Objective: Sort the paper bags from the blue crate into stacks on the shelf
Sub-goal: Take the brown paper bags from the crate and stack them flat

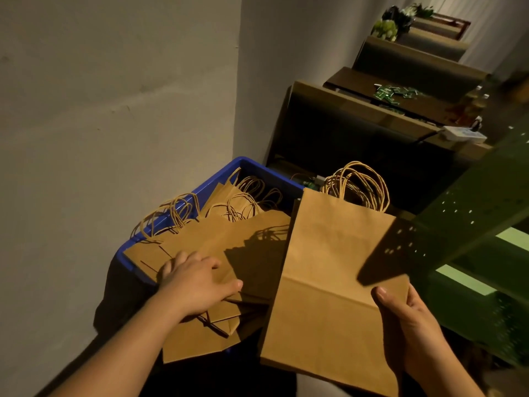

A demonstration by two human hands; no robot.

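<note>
A blue crate [213, 183] at centre left holds several flat brown paper bags [217, 239] with twisted handles, some spilling over its near edge. My left hand [194, 282] lies on top of these bags, its fingertips curled over the far edge of one. My right hand [406, 322] grips the bottom right corner of a stack of brown paper bags [329, 282], thumb on top, held above the crate's right side with the handles pointing away. The green perforated metal shelf [469, 224] stands at the right.
A plain wall fills the left. Behind the crate stand dark booth seats and wooden tables [400, 104] with small green packets on one. Green plants [386, 27] sit at the far back. The shelf's upright post casts a shadow across the held bags.
</note>
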